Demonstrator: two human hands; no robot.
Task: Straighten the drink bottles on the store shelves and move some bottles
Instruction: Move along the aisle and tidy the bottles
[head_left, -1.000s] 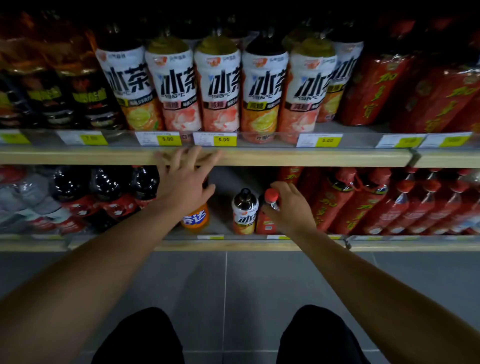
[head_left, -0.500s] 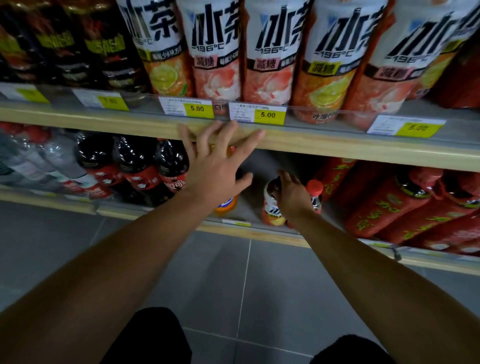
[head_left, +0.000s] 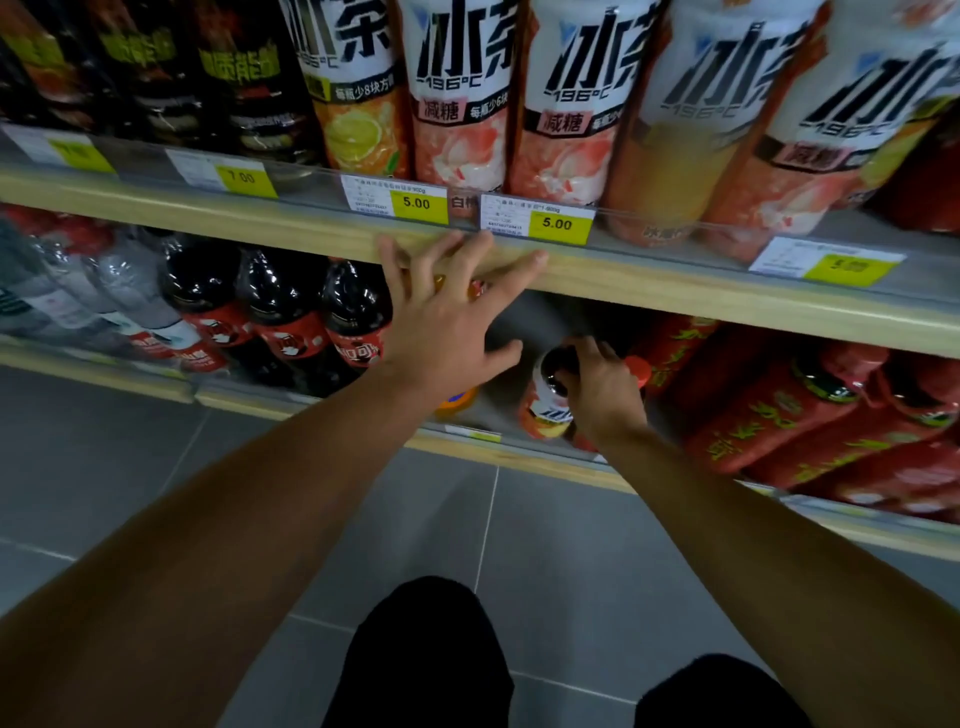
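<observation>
R hand (head_left: 602, 395) closed over neck/shoulder of small iced-tea bottle (head_left: 545, 410) on lower shelf (head_left: 519, 452), fingers wrapped round dark cap end; grip on bottle, thumb side not visible. Bottle near front lip of lower shelf, in gap between cola row and red row; long axis roughly upright, tilted slightly, cap toward upper left, label facing camera. Small red-capped bottle (head_left: 640, 370) just behind/right of R hand, mostly hidden by it; contact w/ hand cannot tell. L hand (head_left: 447, 322) open, fingers spread, fingertips against wooden front edge of upper shelf (head_left: 675, 296); holding nothing. Orange soda bottle (head_left: 457, 402) directly behind L hand, mostly blocked by palm & wrist; only base and a bit of top show. Left of that: dark cola bottles (head_left: 358, 322) w/ red labels, standing in row, then clear bottles (head_left: 119, 291) further left, blurred. Right of R hand: red-wrapped large bottles (head_left: 779, 415) leaning, caps toward upper right, packed tight. Upper shelf overhangs lower one, limits access from above. On upper shelf: large iced-tea bottles (head_left: 457, 104) w/ white/pink/orange labels, upright, side by side; dark bottles (head_left: 156, 67) at left. Yellow price tags (head_left: 558, 224) along clear rail, reading 5.00, 7.00. Grey tile floor (head_left: 156, 467) below; dark-clothed knees (head_left: 426, 654) at bottom edge.
</observation>
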